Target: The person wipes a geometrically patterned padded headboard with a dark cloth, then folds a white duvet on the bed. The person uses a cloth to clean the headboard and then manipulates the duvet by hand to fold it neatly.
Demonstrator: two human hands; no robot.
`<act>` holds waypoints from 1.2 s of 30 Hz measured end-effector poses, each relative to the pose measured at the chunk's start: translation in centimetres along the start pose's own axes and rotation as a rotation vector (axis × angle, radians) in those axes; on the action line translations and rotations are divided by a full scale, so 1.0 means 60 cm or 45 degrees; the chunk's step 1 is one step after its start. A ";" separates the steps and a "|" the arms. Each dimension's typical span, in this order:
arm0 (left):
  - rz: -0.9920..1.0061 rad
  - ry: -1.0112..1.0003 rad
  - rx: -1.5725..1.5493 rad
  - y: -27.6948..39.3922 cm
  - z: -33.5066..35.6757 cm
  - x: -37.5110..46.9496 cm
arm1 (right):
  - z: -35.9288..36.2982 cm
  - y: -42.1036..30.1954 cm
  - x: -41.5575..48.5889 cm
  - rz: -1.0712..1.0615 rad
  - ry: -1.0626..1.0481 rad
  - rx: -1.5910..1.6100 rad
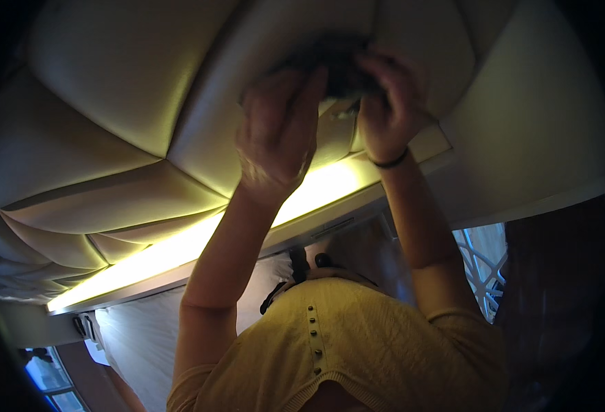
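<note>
Between my two hands is a dark, blurred thing [341,67], too unclear to name, held up in front of a cream padded panel [112,67] with deep seams. My left hand [279,129] has its fingers bent against the thing's left side. On its right side, my right hand [392,103] grips it with curled fingers, and a thin dark band [392,160] circles that wrist. The fingertips of both hands are blurred and partly hidden in the dark area. A small, pale, shiny patch shows just below the thing, between the hands.
A bright light strip [179,247] runs along the panel's lower edge, above a pale ledge [328,211]. White fabric [143,324] lies beyond the ledge at the lower left. A white lattice [482,268] stands at the right, and a window [50,373] shows at the bottom left.
</note>
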State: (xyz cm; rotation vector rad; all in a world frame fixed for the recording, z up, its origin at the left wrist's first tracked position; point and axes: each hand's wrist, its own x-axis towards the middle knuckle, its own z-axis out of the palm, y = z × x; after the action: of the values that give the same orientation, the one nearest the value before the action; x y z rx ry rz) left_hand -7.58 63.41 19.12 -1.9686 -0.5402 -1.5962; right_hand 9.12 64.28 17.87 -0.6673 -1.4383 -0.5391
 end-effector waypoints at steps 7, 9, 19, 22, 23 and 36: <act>0.085 -0.202 0.092 0.001 0.015 0.025 | 0.020 0.052 -0.012 -0.018 0.171 0.078; 0.007 -0.376 -0.024 0.024 0.007 -0.009 | 0.005 0.061 -0.063 0.080 0.104 0.072; -0.215 -0.827 0.029 0.068 -0.009 -0.193 | -0.059 0.012 -0.237 0.401 -0.471 -0.050; -0.231 -0.944 -0.070 0.070 -0.024 -0.215 | -0.075 -0.002 -0.276 0.455 -0.679 -0.113; -0.244 -0.951 -0.069 0.072 -0.029 -0.216 | -0.078 -0.004 -0.278 0.417 -0.680 -0.095; -0.541 -1.174 0.055 0.061 -0.138 -0.298 | -0.041 -0.078 -0.293 0.166 -1.104 0.080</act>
State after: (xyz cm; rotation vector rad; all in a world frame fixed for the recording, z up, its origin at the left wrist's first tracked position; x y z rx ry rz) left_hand -15.48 55.84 2.34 -2.6115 -1.3945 -0.7528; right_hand 6.35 58.18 0.79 -0.9995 -2.1810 -0.0787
